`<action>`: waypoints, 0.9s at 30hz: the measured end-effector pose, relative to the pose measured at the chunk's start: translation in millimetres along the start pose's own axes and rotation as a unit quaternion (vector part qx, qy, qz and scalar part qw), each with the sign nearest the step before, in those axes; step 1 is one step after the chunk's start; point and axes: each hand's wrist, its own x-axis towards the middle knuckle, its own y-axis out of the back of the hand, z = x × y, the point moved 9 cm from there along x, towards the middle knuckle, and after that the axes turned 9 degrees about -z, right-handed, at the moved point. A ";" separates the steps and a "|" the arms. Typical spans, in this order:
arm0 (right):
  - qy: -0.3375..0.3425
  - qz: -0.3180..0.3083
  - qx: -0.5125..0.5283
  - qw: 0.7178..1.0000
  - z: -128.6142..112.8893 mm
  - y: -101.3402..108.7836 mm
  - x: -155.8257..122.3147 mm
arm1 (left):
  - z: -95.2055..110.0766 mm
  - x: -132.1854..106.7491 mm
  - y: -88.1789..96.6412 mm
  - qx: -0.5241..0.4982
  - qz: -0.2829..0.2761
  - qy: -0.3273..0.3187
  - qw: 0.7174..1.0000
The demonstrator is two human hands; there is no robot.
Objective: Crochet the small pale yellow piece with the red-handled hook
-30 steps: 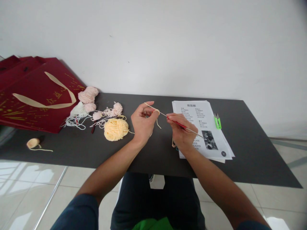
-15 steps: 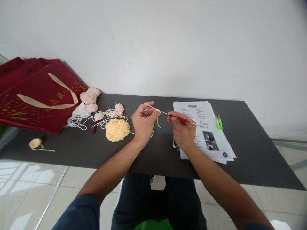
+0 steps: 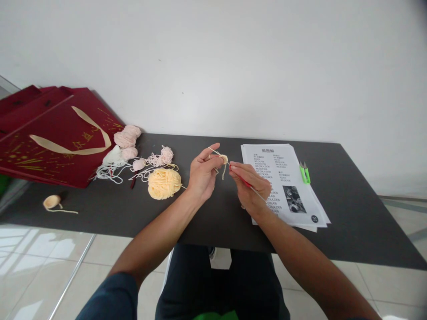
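Observation:
My left hand (image 3: 203, 174) is raised over the dark table (image 3: 350, 213), its thumb and fingers pinching a small cream crochet piece (image 3: 224, 158), with the yarn strand running over the forefinger. My right hand (image 3: 251, 189) is closed on a red-handled crochet hook (image 3: 246, 182), whose tip meets the cream piece. The strand trails back to a pale yellow ball of yarn (image 3: 164, 183) lying just left of my left hand.
Printed instruction sheets (image 3: 285, 184) lie right of my hands, with green snips (image 3: 304, 172) beyond them. Pink and white yarn bits (image 3: 128, 149) and dark red gift bags (image 3: 50, 133) sit at the left. A small cream crocheted cup (image 3: 51, 202) lies near the left front edge.
My hands have come closer together. The hook's tip, which was held apart to the right, now reaches the cream piece at my left fingertips.

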 end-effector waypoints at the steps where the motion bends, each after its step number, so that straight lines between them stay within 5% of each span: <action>1: -0.007 -0.004 0.011 1.000 0.6 -0.3 0.4 | -1.4 0.8 -1.6 -0.013 -0.013 0.010 1.000; 11: -0.110 0.036 0.141 0.983 19.9 11.5 14.7 | 6.0 1.7 -6.8 0.070 -0.040 0.007 0.997; 15: -0.075 -0.004 0.105 0.992 11.4 18.3 24.6 | 4.9 3.1 -2.9 0.123 -0.042 0.014 0.991; 18: 0.012 -0.030 0.022 0.999 -6.0 18.2 24.8 | 5.3 3.3 3.3 0.164 -0.019 0.009 0.986; 23: 0.081 -0.031 -0.068 0.994 -23.8 8.4 11.8 | 19.3 -3.7 4.6 0.272 0.023 -0.074 0.959; 27: -0.002 0.016 -0.055 0.998 -16.1 17.4 10.5 | 31.6 -11.8 -7.0 0.346 0.001 -0.164 0.924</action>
